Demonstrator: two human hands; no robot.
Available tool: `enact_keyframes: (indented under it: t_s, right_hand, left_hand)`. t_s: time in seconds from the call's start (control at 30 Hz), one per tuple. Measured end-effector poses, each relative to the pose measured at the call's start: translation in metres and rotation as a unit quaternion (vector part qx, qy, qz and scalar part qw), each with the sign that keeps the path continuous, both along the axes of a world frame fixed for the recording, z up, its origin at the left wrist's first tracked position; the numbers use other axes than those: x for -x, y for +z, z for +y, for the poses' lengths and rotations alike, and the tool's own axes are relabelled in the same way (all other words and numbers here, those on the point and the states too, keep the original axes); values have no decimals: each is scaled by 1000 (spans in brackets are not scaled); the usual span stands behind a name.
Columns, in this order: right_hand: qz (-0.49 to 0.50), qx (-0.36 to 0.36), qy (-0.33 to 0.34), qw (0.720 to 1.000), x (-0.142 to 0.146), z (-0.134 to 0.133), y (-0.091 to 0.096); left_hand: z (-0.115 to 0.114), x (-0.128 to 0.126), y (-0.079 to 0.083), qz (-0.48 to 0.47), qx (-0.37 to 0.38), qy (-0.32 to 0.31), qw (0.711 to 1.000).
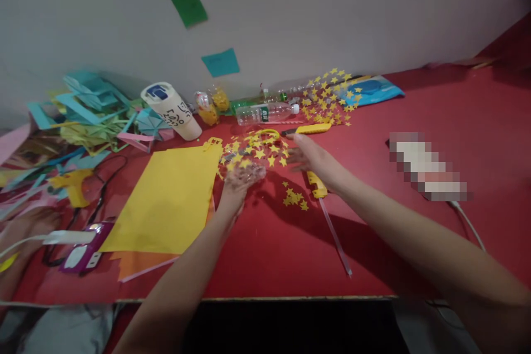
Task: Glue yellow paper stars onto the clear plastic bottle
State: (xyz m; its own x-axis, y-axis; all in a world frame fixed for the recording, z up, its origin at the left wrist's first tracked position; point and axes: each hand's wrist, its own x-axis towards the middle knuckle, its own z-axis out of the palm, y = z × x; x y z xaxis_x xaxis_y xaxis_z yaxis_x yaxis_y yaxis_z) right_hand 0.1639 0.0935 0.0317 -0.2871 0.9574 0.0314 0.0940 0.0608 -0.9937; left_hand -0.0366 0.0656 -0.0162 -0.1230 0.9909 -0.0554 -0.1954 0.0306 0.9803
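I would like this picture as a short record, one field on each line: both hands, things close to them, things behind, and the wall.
Left hand: holding star-covered clear plastic piece
Right hand: open beside that piece; contact unclear
Near right hand: loose yellow stars, yellow tool with long stick
Left side: yellow paper
Behind hands: yellow cutter, white-capped bottle
Wall: green sheet, blue sheet

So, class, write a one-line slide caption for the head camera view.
Left hand at a star-covered clear plastic piece, right hand beside it, loose yellow stars on the red table.
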Motion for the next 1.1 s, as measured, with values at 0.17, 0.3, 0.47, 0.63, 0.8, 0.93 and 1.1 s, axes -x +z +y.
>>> enact_keyframes:
  t_s: [0.17, 0.3, 0.47, 0.63, 0.8, 0.93, 1.1]
  right_hand:
    - [-188, -464, -119, 858, -6, -19, 21]
    - [-249, -579, -105, 769, -4, -28, 24]
    - [-297, -568, -90, 763, 0, -30, 18]
    - [-302, -569, -83, 761, 1, -30, 15]
    - [-309, -595, -87, 737, 1, -29, 15]
    - [-335, -636, -99, 688, -1, -27, 18]
    - [-334, -643, -74, 686, -5, -24, 20]
  left_hand:
    - [-12, -7, 10, -64, 39, -11, 997]
    - [-18, -14, 19, -111, 91, -36, 989]
    - [-20, -20, 25, -122, 111, -45, 985]
    - [-21, -21, 27, -115, 112, -47, 986]
    - [-22, -22, 25, -94, 112, -48, 988]
    - [-21, -20, 22, -87, 119, -25, 989]
    - [-19, -18, 19, -92, 115, -22, 989]
